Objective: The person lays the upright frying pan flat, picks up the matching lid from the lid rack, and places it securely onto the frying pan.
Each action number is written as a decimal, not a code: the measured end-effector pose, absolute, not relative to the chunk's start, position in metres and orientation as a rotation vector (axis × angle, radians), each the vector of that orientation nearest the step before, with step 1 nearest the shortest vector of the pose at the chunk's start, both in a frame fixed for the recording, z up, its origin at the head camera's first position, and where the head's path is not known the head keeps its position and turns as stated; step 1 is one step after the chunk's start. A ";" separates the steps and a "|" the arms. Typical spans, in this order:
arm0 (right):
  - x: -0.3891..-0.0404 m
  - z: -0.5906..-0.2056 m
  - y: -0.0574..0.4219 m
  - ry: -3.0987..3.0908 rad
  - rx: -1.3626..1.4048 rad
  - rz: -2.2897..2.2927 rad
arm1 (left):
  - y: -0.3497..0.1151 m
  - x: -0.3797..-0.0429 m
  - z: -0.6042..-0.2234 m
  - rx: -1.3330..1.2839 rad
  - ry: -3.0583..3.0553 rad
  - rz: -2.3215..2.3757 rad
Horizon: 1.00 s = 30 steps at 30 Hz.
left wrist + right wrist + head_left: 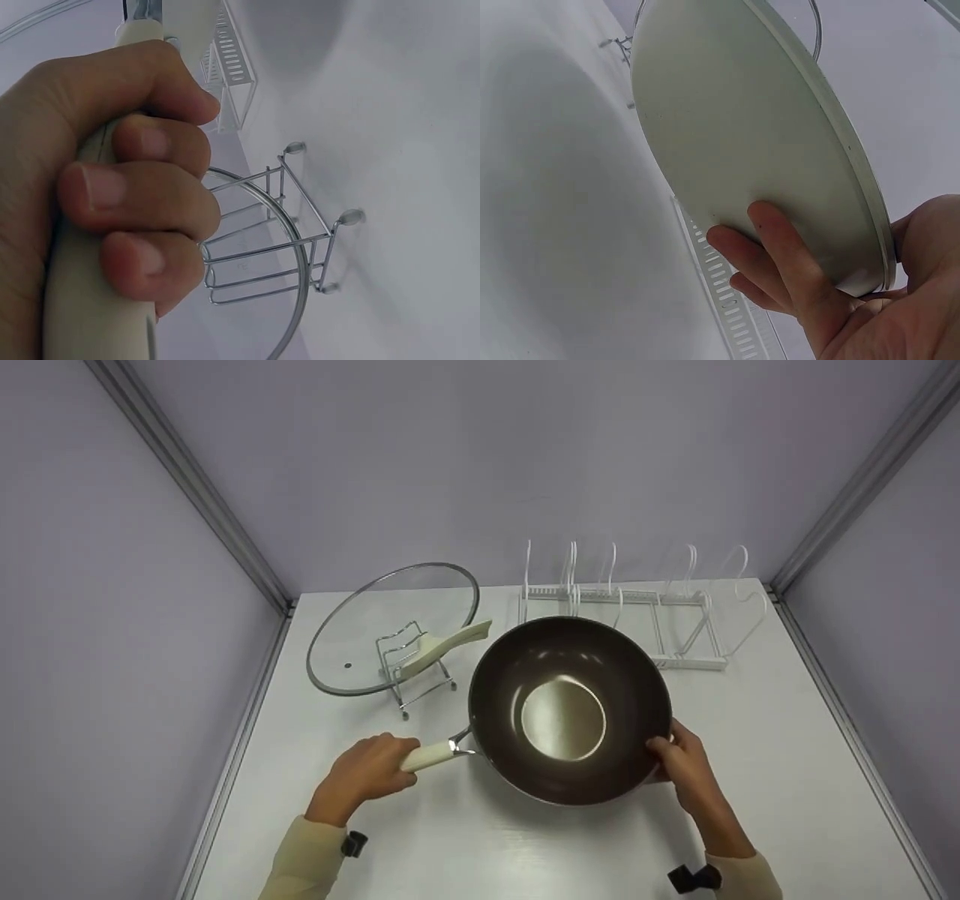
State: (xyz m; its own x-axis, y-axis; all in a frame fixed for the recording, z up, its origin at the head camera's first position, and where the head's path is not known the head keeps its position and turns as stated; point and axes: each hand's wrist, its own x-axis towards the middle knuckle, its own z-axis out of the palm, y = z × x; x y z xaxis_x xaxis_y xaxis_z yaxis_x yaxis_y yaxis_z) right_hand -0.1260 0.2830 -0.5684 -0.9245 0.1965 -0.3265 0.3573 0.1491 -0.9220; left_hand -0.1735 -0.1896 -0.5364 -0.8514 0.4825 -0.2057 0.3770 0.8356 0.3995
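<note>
A deep wok (562, 712) with a dark brown inside and a pale outer wall (727, 112) hangs over the table, its shadow falling on the surface below. My left hand (375, 769) grips its cream handle (97, 307), fingers curled round it in the left wrist view. On the opposite side my right hand (686, 765) holds the rim, thumb over the inner edge and fingers spread under the outer wall. Left of the wok, a glass lid (352, 630) with a cream handle (450, 645) leans in a small wire stand (420, 690).
Behind the wok, at the back right, stands a white wire rack (690, 662) with upright loops; the wok overlaps its front in the head view. The white table (810, 780) is bounded by pale walls (480, 472) with metal edge strips.
</note>
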 end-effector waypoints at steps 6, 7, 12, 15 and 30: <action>-0.124 -0.574 0.281 2.272 0.559 -1.888 | -0.190 -0.173 -0.540 0.654 2.712 0.499; -0.124 -0.575 0.281 2.268 0.557 -1.890 | -0.190 -0.173 -0.541 0.659 2.711 0.504; -0.124 -0.580 0.280 2.269 0.554 -1.888 | -0.192 -0.174 -0.545 0.664 2.710 0.507; -0.124 -0.584 0.280 2.268 0.542 -1.886 | -0.192 -0.174 -0.548 0.650 2.708 0.498; -0.127 -0.598 0.278 2.273 0.548 -1.864 | -0.193 -0.176 -0.560 0.632 2.701 0.478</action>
State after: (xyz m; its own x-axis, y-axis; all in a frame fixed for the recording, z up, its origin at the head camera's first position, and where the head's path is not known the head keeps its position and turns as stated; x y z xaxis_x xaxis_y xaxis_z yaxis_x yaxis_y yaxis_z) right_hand -0.1266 0.2782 -0.5981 -0.9217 0.1835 -0.3417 0.3710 0.1605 -0.9147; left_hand -0.1763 -0.1933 -0.5603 -0.8490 0.4740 -0.2337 0.3649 0.8457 0.3896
